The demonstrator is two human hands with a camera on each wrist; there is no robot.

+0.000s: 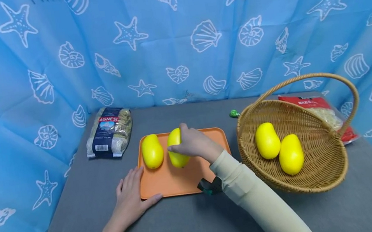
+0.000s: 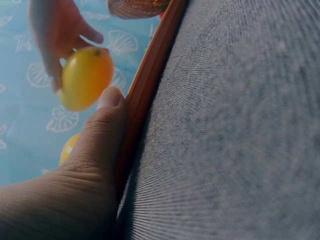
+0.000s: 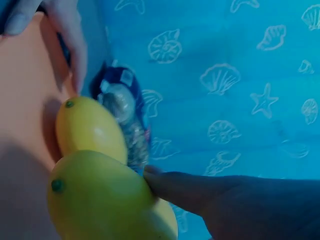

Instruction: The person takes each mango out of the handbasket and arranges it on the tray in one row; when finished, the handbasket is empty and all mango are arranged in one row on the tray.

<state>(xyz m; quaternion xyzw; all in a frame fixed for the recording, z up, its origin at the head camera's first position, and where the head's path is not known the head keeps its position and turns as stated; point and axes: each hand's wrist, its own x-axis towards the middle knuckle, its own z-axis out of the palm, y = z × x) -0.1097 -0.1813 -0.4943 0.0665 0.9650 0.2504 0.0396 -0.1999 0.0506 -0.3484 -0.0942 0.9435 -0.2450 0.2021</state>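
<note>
My right hand (image 1: 194, 141) grips a yellow mango (image 1: 176, 152) above the orange tray (image 1: 180, 181). In the right wrist view the thumb presses on that mango (image 3: 100, 195), its stem end facing left. A second mango (image 1: 152, 151) lies at the tray's left side. With fingers and thumb spread, my left hand (image 1: 131, 197) touches the tray's near left corner. The left wrist view has its thumb (image 2: 102, 125) against the tray's rim (image 2: 145, 82). Two more mangoes, one behind (image 1: 267, 140) and one in front (image 1: 291, 155), lie in the wicker basket (image 1: 319, 165) on the right.
A pasta bag (image 1: 108, 132) lies at the back left of the grey table (image 1: 172, 227). Behind the basket, whose handle (image 1: 308, 76) arches high, is a red and clear packet (image 1: 326, 113). A small green object (image 1: 234, 113) sits near the basket. A blue curtain (image 1: 177, 46) hangs behind.
</note>
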